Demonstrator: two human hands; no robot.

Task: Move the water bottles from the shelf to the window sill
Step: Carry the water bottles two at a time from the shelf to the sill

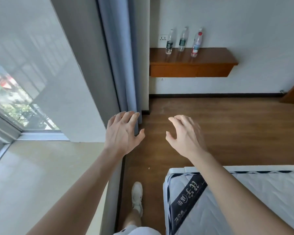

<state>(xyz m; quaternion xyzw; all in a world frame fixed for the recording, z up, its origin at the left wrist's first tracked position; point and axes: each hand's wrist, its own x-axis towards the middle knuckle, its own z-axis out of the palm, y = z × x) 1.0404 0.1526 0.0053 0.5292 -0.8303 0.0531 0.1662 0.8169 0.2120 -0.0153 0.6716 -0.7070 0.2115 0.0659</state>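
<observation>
Bottles on the shelf, hands empty

Three water bottles stand upright in a row on the wooden shelf (210, 56) — two with dark labels (169, 42) (182, 39), one red-capped bottle (196, 43) to their right, possibly all near empty. Left hand (121, 133) and right hand (185, 134) reach forward over the floor, fingers spread, holding nothing — well apart from the bottles. The window sill (41, 175) lies to the left.
</observation>
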